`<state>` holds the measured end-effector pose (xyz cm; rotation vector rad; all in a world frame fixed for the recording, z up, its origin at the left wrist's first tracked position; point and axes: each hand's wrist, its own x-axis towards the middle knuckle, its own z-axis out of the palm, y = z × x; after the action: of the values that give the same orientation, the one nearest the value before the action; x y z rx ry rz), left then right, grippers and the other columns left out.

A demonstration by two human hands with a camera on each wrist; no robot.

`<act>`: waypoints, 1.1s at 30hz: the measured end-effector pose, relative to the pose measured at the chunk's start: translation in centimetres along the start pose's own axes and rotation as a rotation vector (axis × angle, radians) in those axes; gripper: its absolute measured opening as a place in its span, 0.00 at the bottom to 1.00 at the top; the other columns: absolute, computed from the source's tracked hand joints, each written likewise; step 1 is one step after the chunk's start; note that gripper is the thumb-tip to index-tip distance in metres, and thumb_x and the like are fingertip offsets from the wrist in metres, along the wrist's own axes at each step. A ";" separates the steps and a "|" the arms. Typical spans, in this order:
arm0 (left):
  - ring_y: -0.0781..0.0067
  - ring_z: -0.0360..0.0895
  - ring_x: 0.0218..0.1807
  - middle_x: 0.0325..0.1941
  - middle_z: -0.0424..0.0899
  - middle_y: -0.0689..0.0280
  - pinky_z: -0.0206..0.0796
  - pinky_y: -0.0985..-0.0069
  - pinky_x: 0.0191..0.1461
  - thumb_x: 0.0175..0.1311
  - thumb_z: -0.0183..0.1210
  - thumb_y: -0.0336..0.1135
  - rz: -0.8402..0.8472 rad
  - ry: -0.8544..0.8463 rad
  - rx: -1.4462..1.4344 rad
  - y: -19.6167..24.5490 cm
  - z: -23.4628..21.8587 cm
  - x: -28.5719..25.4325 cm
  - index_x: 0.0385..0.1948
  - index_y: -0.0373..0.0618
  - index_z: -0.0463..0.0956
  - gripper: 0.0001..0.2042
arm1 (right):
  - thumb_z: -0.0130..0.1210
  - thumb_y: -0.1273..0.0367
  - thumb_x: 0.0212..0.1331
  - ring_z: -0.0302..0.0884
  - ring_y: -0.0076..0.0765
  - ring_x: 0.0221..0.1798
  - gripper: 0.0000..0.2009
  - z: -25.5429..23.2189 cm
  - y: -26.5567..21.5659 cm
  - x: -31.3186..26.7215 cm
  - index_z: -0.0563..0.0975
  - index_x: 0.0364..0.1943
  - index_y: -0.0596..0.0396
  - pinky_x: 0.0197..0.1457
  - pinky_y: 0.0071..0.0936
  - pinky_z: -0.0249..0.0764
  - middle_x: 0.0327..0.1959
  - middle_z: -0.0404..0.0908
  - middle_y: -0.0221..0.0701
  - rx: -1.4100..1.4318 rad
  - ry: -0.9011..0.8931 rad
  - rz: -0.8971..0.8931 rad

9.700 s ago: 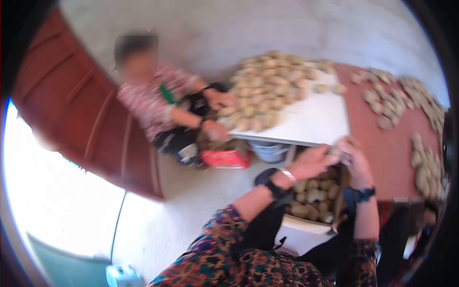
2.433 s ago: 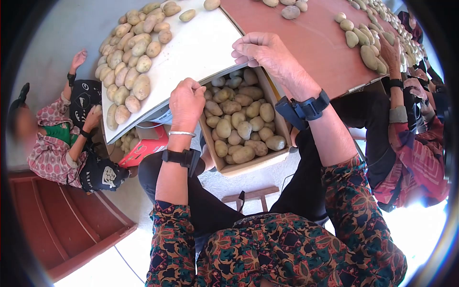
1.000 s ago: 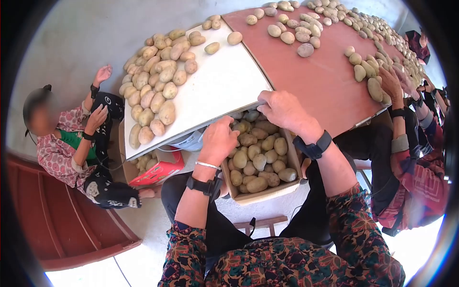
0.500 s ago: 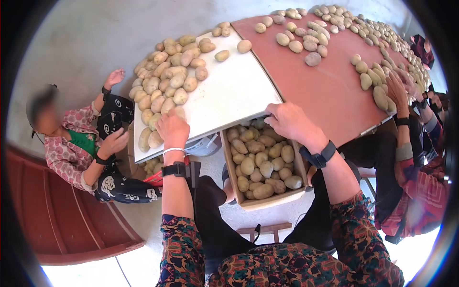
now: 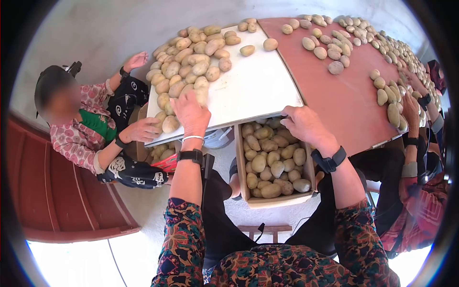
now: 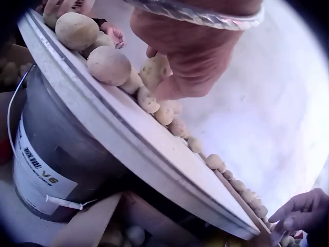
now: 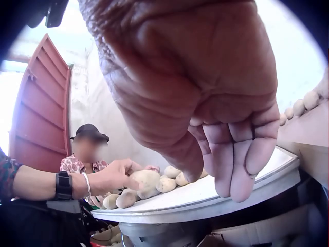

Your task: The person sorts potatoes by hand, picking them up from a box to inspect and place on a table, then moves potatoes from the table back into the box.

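My left hand is at the front of the potato pile on the white tabletop. It grips a pale potato, which also shows between thumb and fingers in the right wrist view. Above the table's near corner is my right hand, its fingers loosely bent and nothing held, as the right wrist view shows. Below that corner, between my knees, stands a cardboard box filled with potatoes.
To the left sits another person, one hand close to the pile's front. A bucket stands under the white table. On the right, a red-brown tabletop carries more potatoes, with other people's hands among them.
My left hand has gone from the box's back edge to the pile on the left and taken a potato. My right hand stays near the table corner. The seated person's lower hand has neared the pile.
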<state>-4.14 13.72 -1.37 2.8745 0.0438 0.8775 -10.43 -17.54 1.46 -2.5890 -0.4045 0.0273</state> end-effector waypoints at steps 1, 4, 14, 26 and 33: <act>0.51 0.70 0.55 0.43 0.76 0.53 0.42 0.49 0.75 0.43 0.64 0.31 -0.006 0.005 0.005 -0.1 0.1 -0.2 0.46 0.42 0.73 0.23 | 0.59 0.67 0.56 0.80 0.54 0.38 0.09 -0.1 0.0 0.2 0.79 0.37 0.58 0.44 0.46 0.75 0.30 0.81 0.48 -0.012 0.001 -0.014; 0.51 0.71 0.53 0.42 0.76 0.53 0.41 0.49 0.75 0.43 0.65 0.32 -0.010 0.017 0.009 0.3 -0.2 -0.7 0.42 0.43 0.74 0.20 | 0.59 0.67 0.56 0.80 0.54 0.38 0.09 -0.2 -0.3 0.1 0.79 0.36 0.58 0.43 0.47 0.75 0.30 0.81 0.48 -0.032 0.023 0.006; 0.51 0.73 0.47 0.36 0.77 0.52 0.41 0.49 0.74 0.41 0.59 0.29 0.058 0.059 0.026 1.1 1.0 -1.3 0.36 0.39 0.75 0.16 | 0.58 0.67 0.55 0.79 0.57 0.37 0.09 0.7 -0.1 0.3 0.78 0.36 0.58 0.43 0.47 0.75 0.30 0.81 0.48 -0.036 0.023 -0.094; 0.45 0.71 0.47 0.43 0.69 0.50 0.68 0.56 0.48 0.38 0.58 0.21 -0.041 -0.004 -0.354 2.8 -1.0 -1.4 0.40 0.39 0.67 0.21 | 0.61 0.68 0.53 0.79 0.55 0.41 0.10 1.3 -0.9 0.4 0.79 0.37 0.58 0.45 0.45 0.75 0.33 0.82 0.45 -0.016 0.005 -0.059; 0.43 0.70 0.50 0.47 0.69 0.49 0.68 0.56 0.50 0.40 0.60 0.22 -0.114 -0.173 -0.299 2.4 -0.6 -1.7 0.43 0.42 0.68 0.22 | 0.62 0.69 0.52 0.79 0.55 0.42 0.11 1.1 -1.2 0.4 0.79 0.38 0.58 0.47 0.46 0.75 0.34 0.82 0.46 -0.018 -0.030 -0.056</act>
<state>-5.87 11.28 -1.48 2.6251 0.0530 0.5587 -10.49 -15.91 1.14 -2.5964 -0.4895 0.0432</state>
